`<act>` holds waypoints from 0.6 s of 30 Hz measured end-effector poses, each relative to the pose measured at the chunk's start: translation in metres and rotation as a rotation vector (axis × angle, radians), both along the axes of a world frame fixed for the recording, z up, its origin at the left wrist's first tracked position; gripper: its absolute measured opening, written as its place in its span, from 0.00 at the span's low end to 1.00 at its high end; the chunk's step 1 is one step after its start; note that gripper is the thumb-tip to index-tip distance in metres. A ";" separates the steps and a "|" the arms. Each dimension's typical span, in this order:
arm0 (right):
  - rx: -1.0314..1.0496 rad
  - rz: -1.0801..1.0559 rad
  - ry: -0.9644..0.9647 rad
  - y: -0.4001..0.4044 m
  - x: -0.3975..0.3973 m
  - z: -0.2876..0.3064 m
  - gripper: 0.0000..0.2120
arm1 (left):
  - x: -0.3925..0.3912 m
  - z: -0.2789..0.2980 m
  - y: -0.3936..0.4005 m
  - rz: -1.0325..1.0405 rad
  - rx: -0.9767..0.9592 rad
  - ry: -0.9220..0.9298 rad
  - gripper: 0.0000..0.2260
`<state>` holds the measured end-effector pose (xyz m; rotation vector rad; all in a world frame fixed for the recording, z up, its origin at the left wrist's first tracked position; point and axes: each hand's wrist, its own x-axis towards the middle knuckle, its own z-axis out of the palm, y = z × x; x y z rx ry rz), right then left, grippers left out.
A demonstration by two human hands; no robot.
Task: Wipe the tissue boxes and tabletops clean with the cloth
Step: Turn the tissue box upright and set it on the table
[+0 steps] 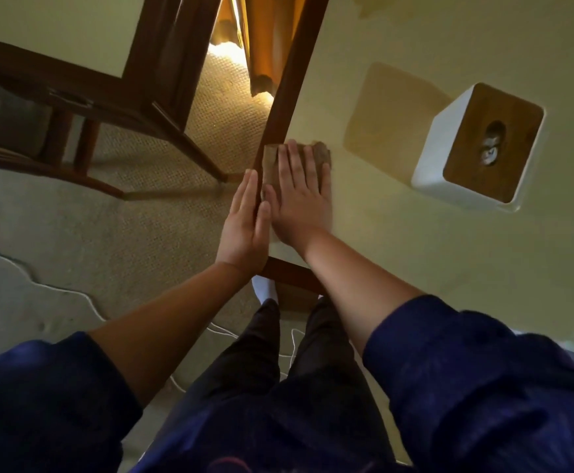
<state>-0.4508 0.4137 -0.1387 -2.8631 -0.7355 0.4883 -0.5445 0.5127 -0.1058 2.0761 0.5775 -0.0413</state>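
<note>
A brown cloth (272,162) lies at the left edge of the pale tabletop (415,268), partly over its dark wooden rim. My right hand (299,192) presses flat on the cloth with straight fingers. Beside it, my left hand (244,220) stands flat against the table's left edge, fingers straight, just below the rim. A white tissue box (432,155) with a wooden top and an oval opening showing tissue sits on the tabletop to the right, apart from both hands.
A second table with a dark wooden frame (142,97) stands to the upper left across a narrow gap of woven carpet (217,131). An orange curtain (265,39) hangs at the top. A white cable (56,288) runs over the floor.
</note>
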 end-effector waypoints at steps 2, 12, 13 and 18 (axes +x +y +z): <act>0.026 0.012 -0.001 0.001 0.003 0.000 0.34 | 0.002 0.004 0.002 0.065 0.004 0.019 0.28; -0.010 -0.151 -0.061 -0.110 0.012 -0.002 0.35 | 0.032 -0.021 -0.004 -0.358 0.384 0.148 0.33; -0.019 -0.164 -0.078 -0.127 0.016 -0.003 0.35 | 0.035 -0.023 -0.005 -0.369 0.419 0.143 0.33; -0.071 -0.200 -0.094 -0.192 0.026 -0.006 0.36 | 0.041 -0.030 -0.004 -0.409 0.509 0.126 0.34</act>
